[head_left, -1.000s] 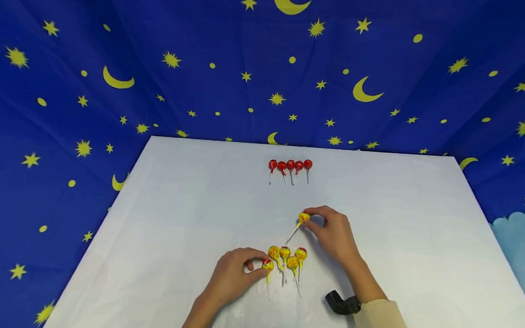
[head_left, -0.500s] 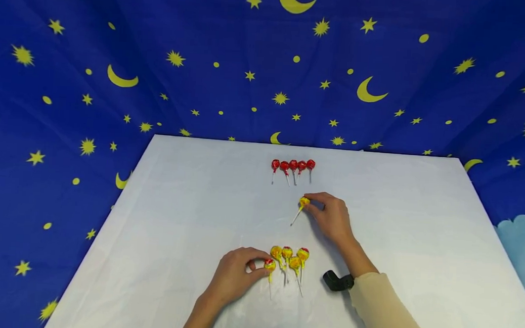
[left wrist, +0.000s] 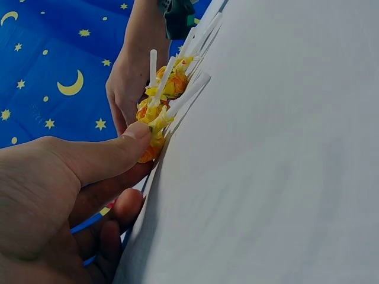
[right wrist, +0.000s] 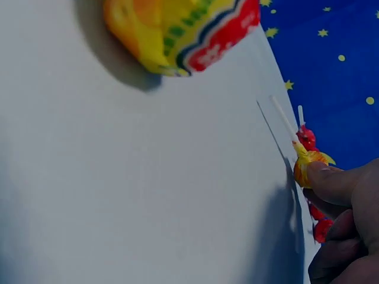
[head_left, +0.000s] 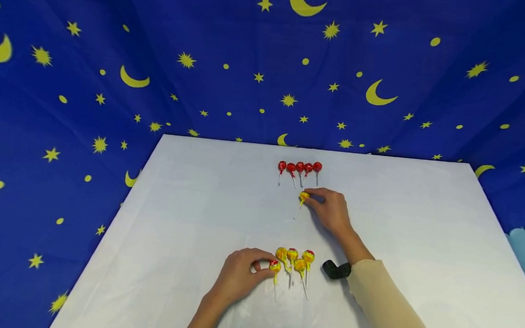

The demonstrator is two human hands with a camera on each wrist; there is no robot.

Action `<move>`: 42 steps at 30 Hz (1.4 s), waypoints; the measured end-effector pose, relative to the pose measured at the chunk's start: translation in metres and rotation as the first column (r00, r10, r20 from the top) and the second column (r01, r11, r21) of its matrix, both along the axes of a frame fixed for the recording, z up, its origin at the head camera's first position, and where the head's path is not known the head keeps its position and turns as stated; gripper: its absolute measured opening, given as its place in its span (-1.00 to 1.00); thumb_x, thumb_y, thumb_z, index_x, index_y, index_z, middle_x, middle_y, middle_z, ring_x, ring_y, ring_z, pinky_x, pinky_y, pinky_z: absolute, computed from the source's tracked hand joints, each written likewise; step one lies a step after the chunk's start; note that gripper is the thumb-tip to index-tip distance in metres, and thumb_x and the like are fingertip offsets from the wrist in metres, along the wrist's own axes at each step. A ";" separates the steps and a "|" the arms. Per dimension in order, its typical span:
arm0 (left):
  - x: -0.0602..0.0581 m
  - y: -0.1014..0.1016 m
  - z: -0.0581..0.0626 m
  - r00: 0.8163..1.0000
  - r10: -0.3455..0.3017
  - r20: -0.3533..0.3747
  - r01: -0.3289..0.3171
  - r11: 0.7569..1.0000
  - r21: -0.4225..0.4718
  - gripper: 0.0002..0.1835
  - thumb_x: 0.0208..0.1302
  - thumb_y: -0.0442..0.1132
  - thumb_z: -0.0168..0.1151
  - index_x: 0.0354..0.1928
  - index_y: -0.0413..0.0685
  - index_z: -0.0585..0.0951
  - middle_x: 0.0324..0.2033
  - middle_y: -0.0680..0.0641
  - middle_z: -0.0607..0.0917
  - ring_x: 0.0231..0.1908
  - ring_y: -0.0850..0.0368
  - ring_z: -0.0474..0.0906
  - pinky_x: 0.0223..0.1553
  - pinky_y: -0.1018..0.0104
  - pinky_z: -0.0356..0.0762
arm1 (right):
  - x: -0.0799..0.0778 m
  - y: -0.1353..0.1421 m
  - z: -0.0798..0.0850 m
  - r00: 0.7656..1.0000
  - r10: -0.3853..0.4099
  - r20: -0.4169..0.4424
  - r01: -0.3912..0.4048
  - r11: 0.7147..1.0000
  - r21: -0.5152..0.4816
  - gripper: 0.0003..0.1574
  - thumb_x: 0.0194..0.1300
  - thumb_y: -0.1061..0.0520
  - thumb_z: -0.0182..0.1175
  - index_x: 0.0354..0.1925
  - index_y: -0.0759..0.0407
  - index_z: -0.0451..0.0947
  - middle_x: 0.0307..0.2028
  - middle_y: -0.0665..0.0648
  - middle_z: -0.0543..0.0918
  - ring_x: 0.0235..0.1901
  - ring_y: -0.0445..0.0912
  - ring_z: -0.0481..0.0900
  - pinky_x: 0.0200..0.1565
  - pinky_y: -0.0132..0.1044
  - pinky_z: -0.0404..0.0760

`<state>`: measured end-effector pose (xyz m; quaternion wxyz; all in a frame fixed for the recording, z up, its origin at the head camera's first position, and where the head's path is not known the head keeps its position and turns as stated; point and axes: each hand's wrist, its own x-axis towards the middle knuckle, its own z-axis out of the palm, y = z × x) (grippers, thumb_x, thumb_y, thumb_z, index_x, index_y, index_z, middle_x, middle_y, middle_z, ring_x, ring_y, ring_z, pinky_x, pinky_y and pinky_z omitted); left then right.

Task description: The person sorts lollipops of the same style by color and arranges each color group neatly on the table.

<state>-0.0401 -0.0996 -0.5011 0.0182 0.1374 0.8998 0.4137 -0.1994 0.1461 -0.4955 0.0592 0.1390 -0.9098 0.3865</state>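
your right hand [head_left: 335,210] is pinching a round lollipop in shiny yellow-and-orange wrapping [head_left: 304,196] between thumb and fingertips, a narrow grip, on the near side of five round lollipops in glossy red wrapping [head_left: 300,167] that are lying in a row on the white tabletop [head_left: 189,204]. your left hand [head_left: 241,272] is pinching a round yellow lollipop with a red-marked top [head_left: 275,266], just beside four yellow-wrapped lollipops [head_left: 292,254] that are lying on the tabletop. the wrappers are enclosing the candy heads, while the white sticks are poking out.

your right thumb is covering part of its lollipop, whose stick is fading into the white surface in the head view; whether its head is touching the tabletop is hard to tell. in the right wrist view, your hand is partly hiding the red row, and a large blurred yellow wrapper [right wrist: 177,35] is running off the top edge.
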 end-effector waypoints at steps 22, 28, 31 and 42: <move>0.000 0.009 0.001 0.999 -0.042 0.010 0.042 0.999 0.000 -0.72 0.05 -0.03 0.46 -0.14 0.28 0.72 -0.43 0.32 0.61 -0.50 0.37 0.43 -0.36 0.35 0.37 | -0.007 0.005 0.000 0.999 -0.034 -0.042 0.037 0.997 0.068 -0.74 0.25 0.17 0.32 -0.07 0.09 0.72 -0.09 0.14 0.69 0.03 0.11 0.57 0.08 0.07 0.42; 0.000 0.007 0.001 0.999 -0.035 0.005 0.035 0.999 -0.012 -0.72 0.07 -0.03 0.45 -0.13 0.27 0.72 -0.40 0.29 0.64 -0.48 0.36 0.43 -0.36 0.34 0.38 | -0.009 0.001 -0.001 0.996 -0.029 -0.089 0.034 0.998 0.054 -0.76 0.21 0.19 0.34 -0.11 0.10 0.73 -0.12 0.11 0.70 0.00 0.07 0.59 0.07 0.04 0.43; 0.000 0.006 0.002 1.000 -0.029 0.006 0.029 1.000 -0.011 -0.73 0.07 -0.03 0.45 -0.13 0.27 0.72 -0.41 0.30 0.63 -0.48 0.35 0.43 -0.36 0.33 0.37 | -0.010 -0.002 -0.001 0.995 -0.033 -0.098 0.038 0.998 0.046 -0.77 0.22 0.18 0.34 -0.11 0.09 0.73 -0.12 0.09 0.70 0.01 0.06 0.59 0.08 0.03 0.42; 0.001 0.000 0.003 1.000 -0.009 0.001 0.009 0.999 -0.043 -0.72 0.07 -0.04 0.45 -0.12 0.28 0.71 -0.41 0.29 0.62 -0.48 0.38 0.43 -0.36 0.32 0.38 | -0.006 -0.008 0.000 0.987 -0.007 -0.160 0.002 1.000 -0.031 -0.71 0.24 0.18 0.33 -0.04 0.09 0.69 -0.06 0.05 0.68 0.06 0.00 0.56 0.10 0.01 0.42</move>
